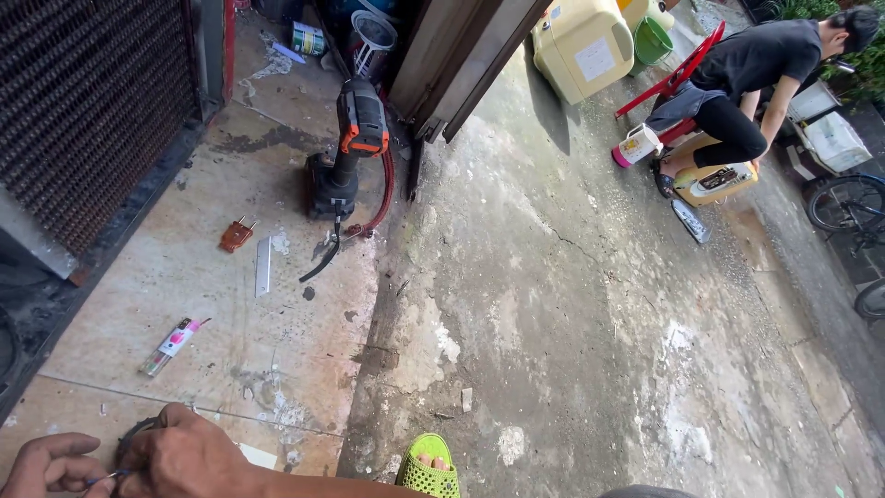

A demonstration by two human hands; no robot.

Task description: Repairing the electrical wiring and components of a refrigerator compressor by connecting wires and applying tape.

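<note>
Left hand: the left hand [46,468] is sitting at the bottom left edge, fingers curled inward and pinching the end of a thin wire [103,478].
Right hand: the right hand [189,454] is lying just beside the left, knuckles up, fingers closing on a dark cable [132,433] that is looping up from between the two hands.
Wire location: the thin wire is running between the fingertips of both hands, low over the tiled floor [184,277] at the frame's bottom left.
Nearest item: a lighter [172,345], pink and white, is lying flat on the tiles above the hands, apart from them.
Power tool: a black and orange cordless drill [346,152] is standing upright on its battery base near the doorway, well apart from the hands.
Small parts: an orange plug [236,235] and a pale flat strip [264,266] are lying near the drill's base.
Footwear: a green sandal [428,466] is showing at the bottom edge, on the concrete ground [572,304].
Other person: a person in black [751,83] is crouching at the upper right, bending over a cardboard box [714,180].
</note>
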